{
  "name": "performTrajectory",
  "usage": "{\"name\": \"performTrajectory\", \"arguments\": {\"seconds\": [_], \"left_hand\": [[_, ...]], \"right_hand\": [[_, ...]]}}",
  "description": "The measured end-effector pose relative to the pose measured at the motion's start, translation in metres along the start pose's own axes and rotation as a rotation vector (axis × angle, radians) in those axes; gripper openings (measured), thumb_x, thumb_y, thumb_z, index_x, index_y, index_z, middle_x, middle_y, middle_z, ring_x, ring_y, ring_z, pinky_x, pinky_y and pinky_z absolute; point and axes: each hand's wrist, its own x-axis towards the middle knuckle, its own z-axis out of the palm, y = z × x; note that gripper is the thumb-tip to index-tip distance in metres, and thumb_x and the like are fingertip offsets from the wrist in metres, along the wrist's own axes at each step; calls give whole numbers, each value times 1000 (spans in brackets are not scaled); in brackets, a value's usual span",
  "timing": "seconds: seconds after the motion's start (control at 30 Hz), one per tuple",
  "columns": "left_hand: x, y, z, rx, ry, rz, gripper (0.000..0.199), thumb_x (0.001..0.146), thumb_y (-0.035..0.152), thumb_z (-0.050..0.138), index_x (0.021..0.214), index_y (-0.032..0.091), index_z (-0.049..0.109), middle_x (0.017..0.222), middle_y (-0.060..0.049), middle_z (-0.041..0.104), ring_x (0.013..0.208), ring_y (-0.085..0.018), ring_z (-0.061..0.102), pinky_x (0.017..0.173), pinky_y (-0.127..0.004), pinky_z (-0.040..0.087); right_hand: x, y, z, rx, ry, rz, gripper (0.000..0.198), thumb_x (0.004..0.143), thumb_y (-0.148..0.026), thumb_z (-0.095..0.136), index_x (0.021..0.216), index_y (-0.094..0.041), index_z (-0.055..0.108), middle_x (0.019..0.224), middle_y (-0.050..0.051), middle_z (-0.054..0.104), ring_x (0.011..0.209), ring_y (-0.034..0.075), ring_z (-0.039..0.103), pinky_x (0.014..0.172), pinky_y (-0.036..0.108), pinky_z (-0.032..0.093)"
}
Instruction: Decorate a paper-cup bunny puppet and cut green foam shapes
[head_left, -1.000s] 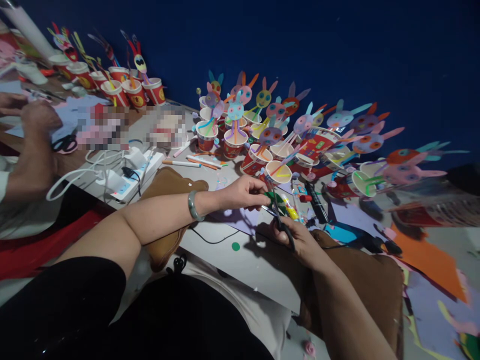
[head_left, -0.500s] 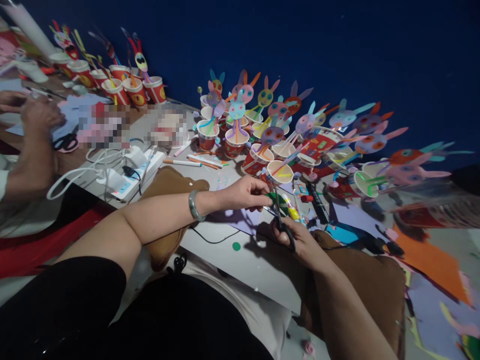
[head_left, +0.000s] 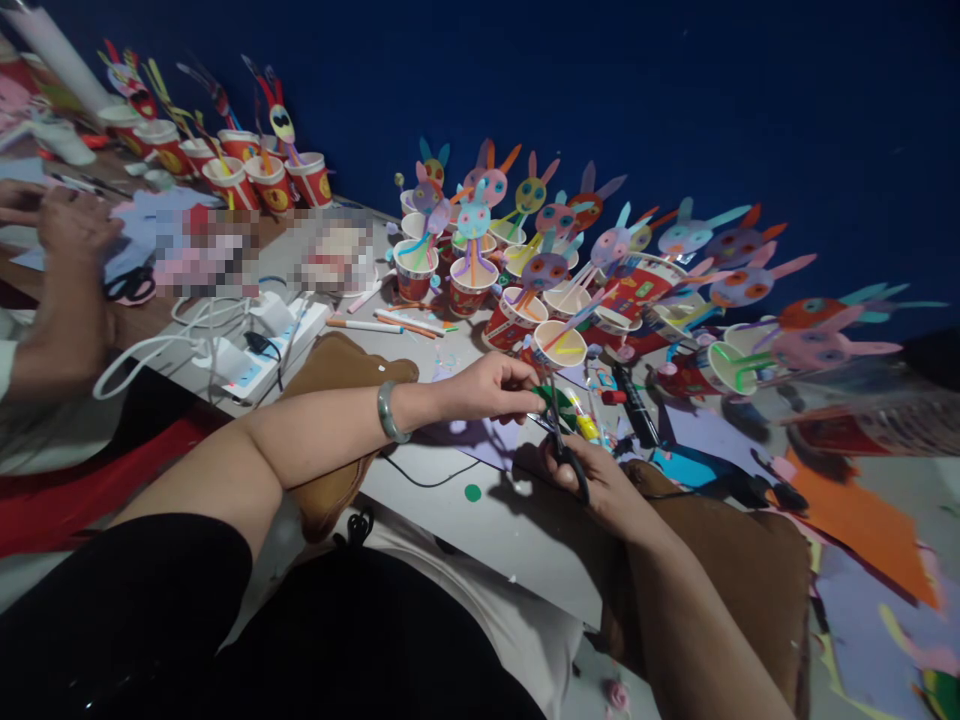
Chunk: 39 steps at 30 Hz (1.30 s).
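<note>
My left hand (head_left: 491, 388) pinches a piece of dark green paper (head_left: 561, 408) near the middle of the table. In my right hand (head_left: 592, 478) are black-handled scissors (head_left: 571, 462), with the blades up against the green paper. A small green paper disc (head_left: 472, 493) lies on the white tabletop just in front of my hands. Under my left hand is a sheet of purple paper (head_left: 480, 440). A yellow glue stick (head_left: 585, 425) and a black tube-shaped object (head_left: 636, 405) lie beyond my right hand.
Several paper cups (head_left: 474, 290) with paper rabbit heads stand along the blue wall. A power strip (head_left: 277, 350) with white cables is at left. Brown cushions (head_left: 337, 385) lie under my arms. A co-worker's hands (head_left: 75, 220) are at far left. Orange paper (head_left: 862, 520) lies at right.
My hands, the scissors and the green paper look almost unchanged. At far left, the co-worker's hand has shifted slightly.
</note>
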Motion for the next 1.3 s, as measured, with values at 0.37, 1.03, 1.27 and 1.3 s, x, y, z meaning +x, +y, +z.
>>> {"name": "performTrajectory", "arguments": {"seconds": [0.37,1.03,1.27,1.3], "left_hand": [[1,0,0,0,-5,-13,16,75,23,66,66,13,57,52,4,59,42,-4,48,44,-17,35],[1,-1,1,1,26,24,17,74,22,65,64,13,55,51,3,58,42,-5,49,43,-17,36],[1,-1,1,3,8,-15,14,76,22,65,68,13,57,51,4,58,42,-5,49,43,-17,36],[1,-1,1,5,9,-16,14,75,22,65,68,13,57,51,4,58,42,-5,49,43,-17,36]], "right_hand": [[2,-1,1,20,-22,-3,68,74,-87,47,67,-20,49,65,0,48,63,14,42,58,28,34],[2,-2,3,21,-27,-34,65,77,-85,47,70,-20,49,66,0,49,63,15,43,59,28,35],[1,2,3,-21,1,-33,68,76,-87,43,70,-20,50,67,0,48,64,15,42,59,28,35],[1,3,3,-24,-2,-34,69,76,-87,43,70,-19,50,66,0,48,64,15,42,59,27,34]]}}
